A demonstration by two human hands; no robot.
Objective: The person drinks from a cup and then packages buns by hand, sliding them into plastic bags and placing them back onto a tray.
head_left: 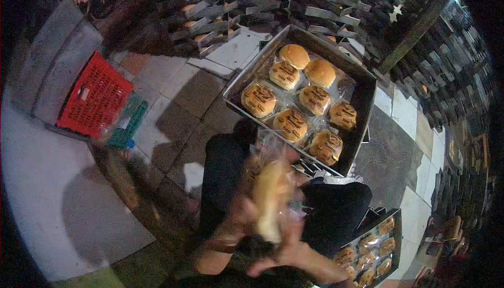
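A bread bun (272, 193) is held up between my two hands over my lap, smeared by motion. My left hand (240, 218) closes on its left side, and my right hand (289, 238) grips it from the right. Clear plastic film (268, 146) shows around the bun's upper end; how far it covers the bun is too blurred to tell. Just beyond my hands, a metal baking tray (362, 130) holds several round buns. Most sit in clear bags with dark print, such as the printed bun (290, 124). Two plain-topped buns, including this plain bun (320, 72), lie toward the back.
A second tray (397, 235) of packed buns stands at lower right. On the left, a red plastic crate (94, 99) sits beside a green crate (127, 122). Stacked metal trays (336, 2) line the back and right. Tiles (197, 96) cover the floor.
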